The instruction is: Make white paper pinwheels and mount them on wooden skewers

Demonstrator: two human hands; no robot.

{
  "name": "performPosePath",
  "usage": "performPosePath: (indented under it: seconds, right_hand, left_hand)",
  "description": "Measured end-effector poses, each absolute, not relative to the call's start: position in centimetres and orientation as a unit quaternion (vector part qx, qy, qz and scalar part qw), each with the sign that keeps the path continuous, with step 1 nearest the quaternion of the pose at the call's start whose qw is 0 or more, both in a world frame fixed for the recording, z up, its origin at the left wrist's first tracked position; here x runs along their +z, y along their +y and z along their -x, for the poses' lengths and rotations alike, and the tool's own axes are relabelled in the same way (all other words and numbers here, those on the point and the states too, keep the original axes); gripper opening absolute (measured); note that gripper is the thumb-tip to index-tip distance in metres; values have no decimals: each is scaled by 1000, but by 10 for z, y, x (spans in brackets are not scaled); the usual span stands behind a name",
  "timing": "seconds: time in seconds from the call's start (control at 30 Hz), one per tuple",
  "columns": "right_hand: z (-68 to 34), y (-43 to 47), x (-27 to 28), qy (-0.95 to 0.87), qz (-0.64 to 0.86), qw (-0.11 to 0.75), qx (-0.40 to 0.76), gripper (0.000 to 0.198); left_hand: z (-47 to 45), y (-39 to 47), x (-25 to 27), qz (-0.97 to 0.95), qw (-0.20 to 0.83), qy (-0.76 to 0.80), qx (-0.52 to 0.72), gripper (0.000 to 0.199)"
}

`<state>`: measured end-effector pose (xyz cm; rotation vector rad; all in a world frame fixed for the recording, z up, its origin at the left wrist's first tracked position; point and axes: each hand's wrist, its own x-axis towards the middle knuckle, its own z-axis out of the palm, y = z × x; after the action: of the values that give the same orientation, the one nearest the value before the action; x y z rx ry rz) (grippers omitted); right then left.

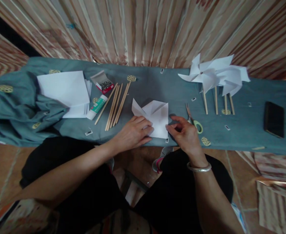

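Observation:
A square white paper sheet (159,122), cut and with raised corners at its far side, lies near the front edge of the cloth-covered table. My left hand (135,131) presses on its lower left part, fingers curled together over the paper. At the sheet's right edge is my right hand (184,133), with thumb and index finger apart and the thumb tip at the paper's edge. Just beyond that hand lies a pair of scissors (196,125) with light green handles, blades pointing away.
Left of the sheet are wooden sticks (115,107), a glue stick (97,107), an open box of small metal pins (105,84) and stacked white paper (64,87). Finished paper pinwheels (208,76) on sticks lie at the back right. A black phone (274,118) rests far right.

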<state>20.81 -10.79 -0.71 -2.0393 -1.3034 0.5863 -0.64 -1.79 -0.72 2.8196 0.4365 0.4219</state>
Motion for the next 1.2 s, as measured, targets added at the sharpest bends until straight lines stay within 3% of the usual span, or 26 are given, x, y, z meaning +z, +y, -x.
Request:
performPosePath:
  seconds: [0.17,0.37,0.57,0.7,0.93,1.2]
  right_hand:
    - [-207,-109,-6,-500,767,316,247,33]
    - [-212,-111,1,-537,741,356,187,23]
    - [-207,-105,-9,-578,645,402,299,23]
    - [-202,-96,-16,-575,621,420,328,11]
    - [-195,-82,-21,-603,647,390,255,8]
    - [-187,-81,-22,-624,665,360,197,8]
  left_hand:
    - [3,-23,-12,-971,118,143,148,21]
    - [4,-24,-13,-967,116,147,175,26]
    - [8,-23,-12,-957,145,160,195,27]
    - [9,-24,-12,-956,158,166,185,27]
    - [13,-27,-15,-941,197,201,189,33]
    - [13,-26,-19,-932,228,175,222,24]
